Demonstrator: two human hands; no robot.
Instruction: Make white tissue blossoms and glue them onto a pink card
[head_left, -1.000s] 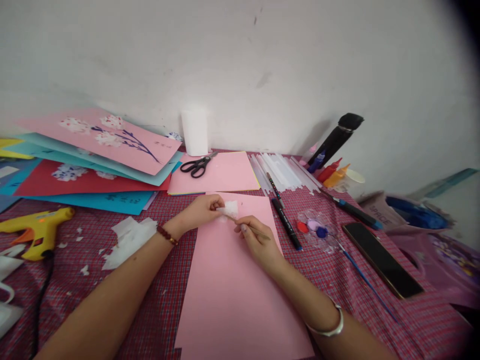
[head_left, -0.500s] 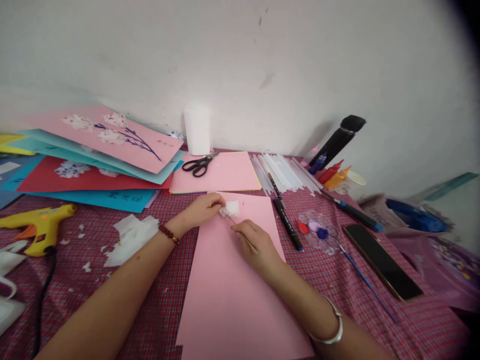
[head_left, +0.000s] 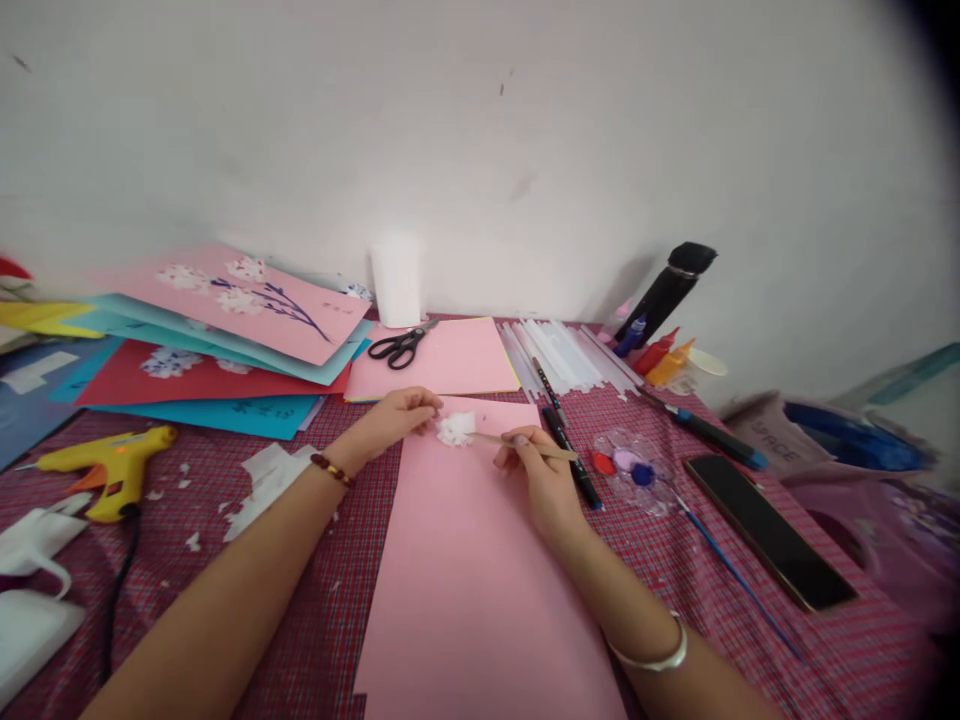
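A pink sheet of paper point(head_left: 465, 580) lies lengthwise in front of me. Near its top edge sits a small crumpled piece of white tissue point(head_left: 456, 428). My right hand point(head_left: 544, 485) grips a thin wooden stick point(head_left: 555, 452), whose tip reaches the tissue's right side. At the sheet's upper left edge is my left hand point(head_left: 401, 425), just left of the tissue. Its fingers are curled together; whether they pinch anything small is hidden.
Black scissors point(head_left: 397, 348) lie on stacked paper behind. To the left are flower pictures point(head_left: 277, 300), a yellow glue gun point(head_left: 127, 460) and white tissue sheets point(head_left: 262, 490). On the right are a black marker point(head_left: 574, 460), a paint palette point(head_left: 634, 470), a paintbrush point(head_left: 739, 580) and a phone point(head_left: 769, 530).
My left hand has drawn back left from the tissue. My right hand has shifted right and turned, so the stick now lies nearly level. The tissue looks more spread.
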